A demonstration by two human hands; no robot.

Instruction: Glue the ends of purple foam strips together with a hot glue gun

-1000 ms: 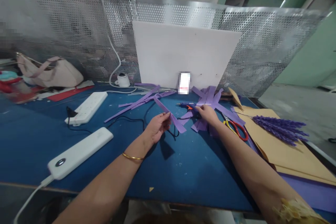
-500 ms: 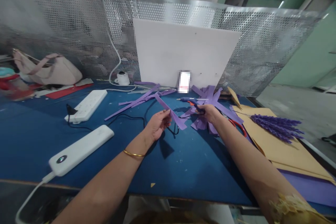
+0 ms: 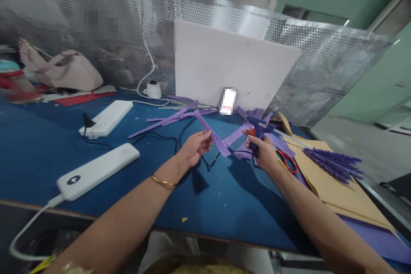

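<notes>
Between thumb and fingers, my left hand (image 3: 198,147) pinches a purple paper strip (image 3: 208,132) that angles up over the blue table (image 3: 205,199). My right hand (image 3: 261,147) is wrapped round the handle of a blue glue gun (image 3: 260,125) with an orange trigger; its black cord runs left across the table. A clear glue stick sticks out of the gun's back end, toward the right. Behind the gun lies a heap of purple strips (image 3: 244,153), partly hidden by it. Scissors (image 3: 287,160) with red handles lie right beside my right wrist.
A white power strip (image 3: 107,120) and a white power bank (image 3: 98,172) lie at left. More purple strips (image 3: 163,120) lie further back. A lit phone (image 3: 228,102) leans on a white board (image 3: 234,64). At right, lavender stems (image 3: 334,165) rest on tan paper (image 3: 321,180).
My right hand has turned the glue gun upright, raising it slightly and moving it right, so the scissors show more. My left hand keeps its pinch on the strip. The whole view has tilted.
</notes>
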